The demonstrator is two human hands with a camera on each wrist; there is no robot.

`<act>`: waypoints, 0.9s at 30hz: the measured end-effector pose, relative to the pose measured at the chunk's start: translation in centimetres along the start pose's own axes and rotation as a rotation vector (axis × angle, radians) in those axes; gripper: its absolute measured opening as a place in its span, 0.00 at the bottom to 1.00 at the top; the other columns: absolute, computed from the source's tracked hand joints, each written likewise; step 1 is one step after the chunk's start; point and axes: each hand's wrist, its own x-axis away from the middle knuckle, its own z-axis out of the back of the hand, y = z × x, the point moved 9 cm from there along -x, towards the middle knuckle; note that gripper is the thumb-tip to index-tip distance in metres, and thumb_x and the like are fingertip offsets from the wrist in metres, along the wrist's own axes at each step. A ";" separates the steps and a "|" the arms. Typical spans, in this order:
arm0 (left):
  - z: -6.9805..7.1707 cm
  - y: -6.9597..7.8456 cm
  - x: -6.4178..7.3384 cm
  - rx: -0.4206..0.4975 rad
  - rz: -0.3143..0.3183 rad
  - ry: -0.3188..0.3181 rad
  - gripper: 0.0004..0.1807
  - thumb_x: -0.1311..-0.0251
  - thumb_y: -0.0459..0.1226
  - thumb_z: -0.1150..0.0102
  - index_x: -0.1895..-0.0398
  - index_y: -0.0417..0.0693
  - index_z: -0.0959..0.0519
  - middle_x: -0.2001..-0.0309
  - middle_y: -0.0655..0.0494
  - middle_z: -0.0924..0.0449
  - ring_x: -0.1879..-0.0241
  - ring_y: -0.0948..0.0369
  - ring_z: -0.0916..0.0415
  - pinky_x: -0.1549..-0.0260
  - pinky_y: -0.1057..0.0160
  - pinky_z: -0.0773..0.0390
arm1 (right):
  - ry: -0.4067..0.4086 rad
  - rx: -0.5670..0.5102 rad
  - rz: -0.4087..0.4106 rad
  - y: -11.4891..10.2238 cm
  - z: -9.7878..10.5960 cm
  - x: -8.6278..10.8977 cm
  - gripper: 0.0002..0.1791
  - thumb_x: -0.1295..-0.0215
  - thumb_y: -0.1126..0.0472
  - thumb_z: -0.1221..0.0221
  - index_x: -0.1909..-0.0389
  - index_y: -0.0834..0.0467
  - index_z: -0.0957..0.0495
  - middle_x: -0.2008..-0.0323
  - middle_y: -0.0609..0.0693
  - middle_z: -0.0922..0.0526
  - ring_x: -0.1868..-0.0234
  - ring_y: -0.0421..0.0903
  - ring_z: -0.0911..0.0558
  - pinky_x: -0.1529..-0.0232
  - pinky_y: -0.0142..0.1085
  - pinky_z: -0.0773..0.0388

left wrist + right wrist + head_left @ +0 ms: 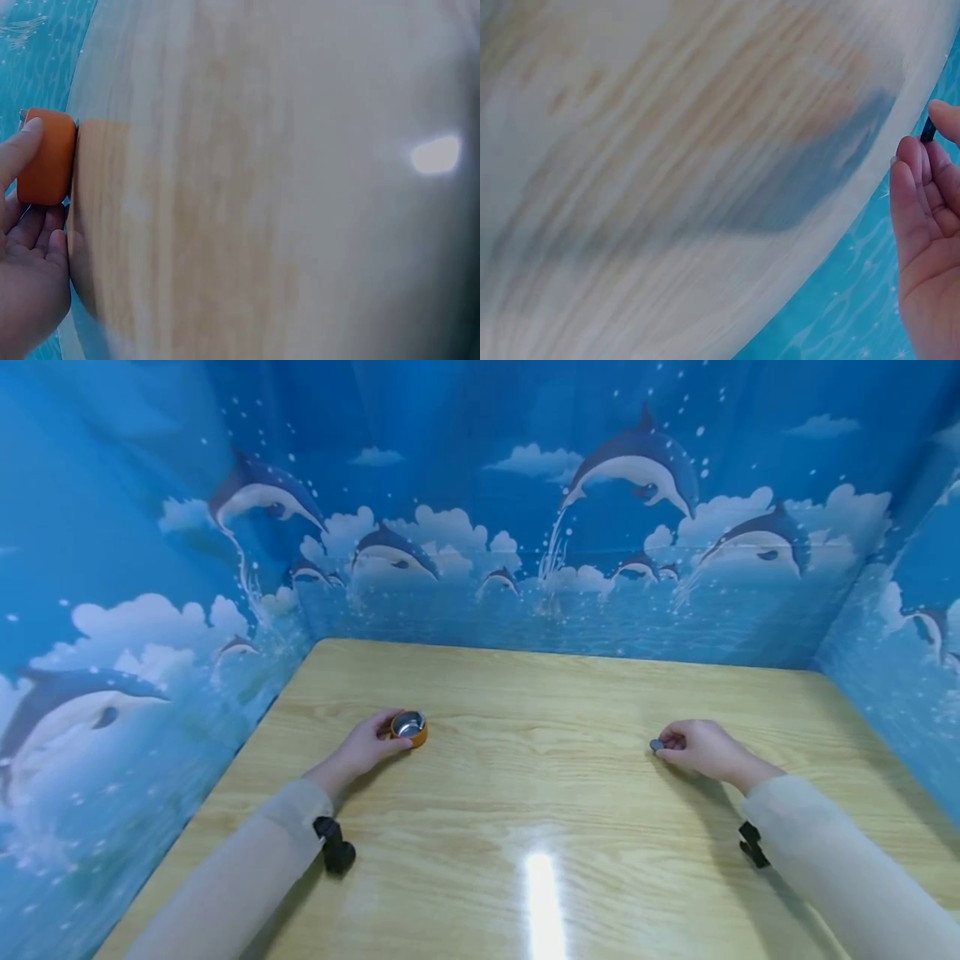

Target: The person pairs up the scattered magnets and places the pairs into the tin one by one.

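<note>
A small round orange cup (420, 736) with a shiny metal inside is at the left of the table, its opening facing up. My left hand (373, 743) grips it from the left, thumb on the near side. In the left wrist view the thumb lies against the orange wall of the cup (49, 161), close by the table surface. Over on the right, my right hand (699, 748) pinches a small dark disc (656, 745) between thumb and fingers. The right wrist view shows that disc edge-on as a thin black piece (928, 130); the other fingers are loosely bent.
Both hands are over a light wood-grain table (525, 777). Blue curtains (465, 485) printed with dolphins and clouds stand along its back and sides. A black wrist camera (334, 847) is strapped to the left sleeve, another (753, 845) to the right. Light glares on the front of the tabletop.
</note>
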 end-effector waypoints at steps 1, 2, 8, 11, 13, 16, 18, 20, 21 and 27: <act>0.0 0.0 0.0 -0.002 0.005 0.001 0.36 0.41 0.40 0.39 0.32 0.41 0.41 0.35 0.39 0.39 0.38 0.45 0.39 0.42 0.48 0.36 | 0.001 -0.001 0.001 -0.2 -0.1 -0.1 0.13 0.39 0.59 0.39 0.61 0.65 0.21 0.70 0.48 0.21 0.70 0.42 0.24 0.68 0.38 0.25; 0.0 0.0 -0.1 -0.007 0.006 0.000 0.36 0.41 0.41 0.39 0.32 0.41 0.41 0.35 0.39 0.39 0.38 0.45 0.39 0.42 0.48 0.37 | 0.004 -0.001 0.002 -0.3 -0.1 -0.1 0.13 0.39 0.59 0.39 0.61 0.65 0.21 0.70 0.48 0.21 0.70 0.42 0.24 0.68 0.38 0.26; -0.1 0.0 -0.2 -0.020 0.007 0.000 0.36 0.41 0.40 0.39 0.32 0.40 0.41 0.36 0.38 0.39 0.38 0.44 0.39 0.42 0.48 0.37 | 0.017 -0.025 0.021 -1.5 -0.2 -0.3 0.12 0.39 0.60 0.39 0.61 0.65 0.21 0.70 0.48 0.20 0.70 0.42 0.24 0.68 0.37 0.25; 0.0 0.0 0.0 -0.023 0.005 0.006 0.35 0.41 0.40 0.38 0.32 0.40 0.40 0.36 0.38 0.38 0.39 0.44 0.38 0.42 0.48 0.36 | 0.023 -0.036 0.038 -2.1 -0.2 -0.6 0.12 0.40 0.60 0.39 0.61 0.66 0.21 0.70 0.48 0.20 0.70 0.42 0.23 0.68 0.37 0.25; 0.0 0.1 -0.1 -0.033 0.004 0.006 0.35 0.41 0.40 0.38 0.32 0.42 0.40 0.36 0.39 0.38 0.39 0.44 0.38 0.42 0.47 0.36 | 0.031 -0.036 0.046 -2.2 -0.1 -0.7 0.12 0.40 0.61 0.39 0.62 0.66 0.21 0.70 0.49 0.20 0.70 0.42 0.23 0.68 0.37 0.25; -0.3 0.3 -0.4 -0.031 0.004 0.005 0.36 0.42 0.41 0.38 0.32 0.43 0.40 0.36 0.40 0.38 0.38 0.45 0.38 0.42 0.48 0.37 | 0.039 -0.032 0.050 -2.2 0.1 -0.8 0.11 0.40 0.61 0.39 0.62 0.66 0.21 0.71 0.48 0.20 0.70 0.42 0.23 0.68 0.37 0.25; -0.4 0.4 -0.6 -0.018 0.003 0.002 0.36 0.42 0.41 0.38 0.32 0.43 0.40 0.35 0.40 0.38 0.38 0.45 0.39 0.42 0.48 0.37 | 0.037 -0.037 0.054 -2.5 0.0 -0.9 0.11 0.40 0.62 0.39 0.62 0.66 0.21 0.71 0.49 0.20 0.70 0.42 0.23 0.68 0.37 0.25; -0.5 0.3 -0.7 -0.006 -0.005 -0.002 0.36 0.42 0.40 0.38 0.32 0.42 0.41 0.35 0.39 0.39 0.38 0.45 0.39 0.42 0.48 0.37 | 0.030 -0.051 0.054 -2.9 -0.2 -1.1 0.11 0.40 0.62 0.39 0.61 0.66 0.22 0.70 0.49 0.20 0.69 0.42 0.23 0.68 0.37 0.24; -0.5 0.2 -0.6 -0.005 -0.007 -0.001 0.36 0.42 0.39 0.38 0.32 0.41 0.41 0.35 0.39 0.39 0.38 0.45 0.39 0.42 0.49 0.37 | 0.025 -0.060 0.057 -3.2 -0.3 -1.2 0.11 0.39 0.62 0.40 0.61 0.66 0.22 0.70 0.49 0.20 0.69 0.42 0.23 0.67 0.37 0.24; 0.0 -0.2 -0.2 -0.027 -0.008 0.007 0.36 0.41 0.39 0.38 0.32 0.38 0.41 0.36 0.37 0.39 0.39 0.43 0.39 0.43 0.47 0.36 | 0.009 -0.092 0.089 -5.1 -1.5 -2.6 0.11 0.39 0.62 0.40 0.60 0.65 0.22 0.69 0.49 0.20 0.68 0.42 0.23 0.66 0.37 0.24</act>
